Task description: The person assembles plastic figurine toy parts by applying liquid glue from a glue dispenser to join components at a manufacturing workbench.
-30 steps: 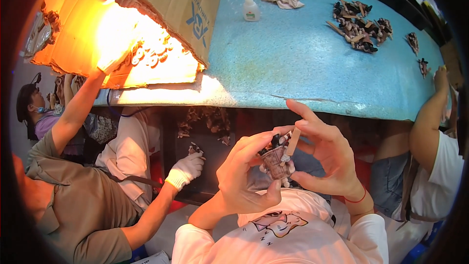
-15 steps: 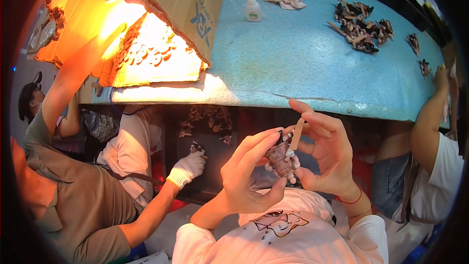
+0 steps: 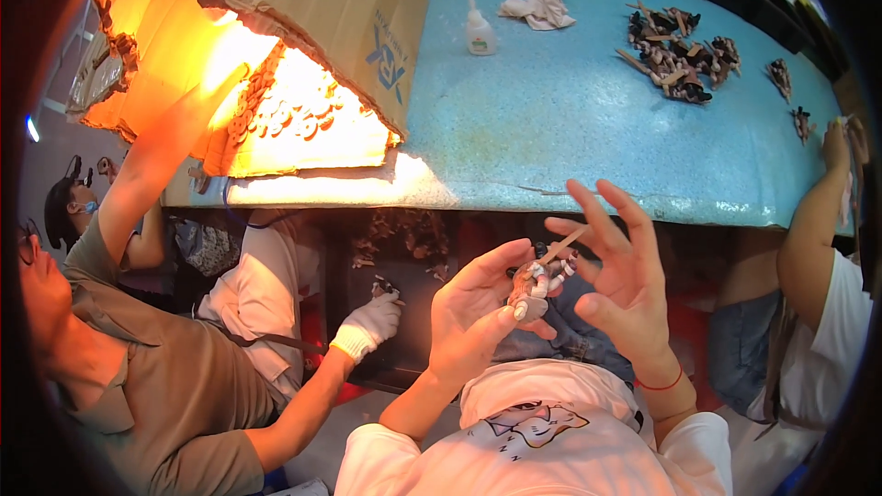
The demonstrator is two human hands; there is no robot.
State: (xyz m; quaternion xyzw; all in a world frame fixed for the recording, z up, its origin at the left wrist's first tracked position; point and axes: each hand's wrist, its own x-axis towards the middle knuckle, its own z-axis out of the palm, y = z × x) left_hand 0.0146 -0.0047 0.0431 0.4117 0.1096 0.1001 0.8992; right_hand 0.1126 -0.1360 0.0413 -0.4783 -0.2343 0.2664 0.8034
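A small brown-and-white figurine (image 3: 524,296) with dark parts is pinched between the thumb and fingers of my left hand (image 3: 464,317), above my lap. From its upper end a flat tan strip (image 3: 567,243) slants up to the right, toward my right hand. My right hand (image 3: 634,289) is raised just beside the figurine, its fingers spread and its thumb apart from the piece. Whether a bent right finger touches the strip's end, I cannot tell.
Ahead, the blue table (image 3: 514,138) carries a white squeeze bottle (image 3: 480,32), a crumpled cloth (image 3: 542,7) and a pile of similar figurines (image 3: 684,55). Left stands a brightly lit cardboard box (image 3: 331,152) with small parts. A co-worker's gloved hand (image 3: 367,321) holds a piece over a dark tray.
The figurine has turned in my left hand. My right hand has come off it, and its fingers have spread. The co-worker's gloved hand has shifted slightly right in view.
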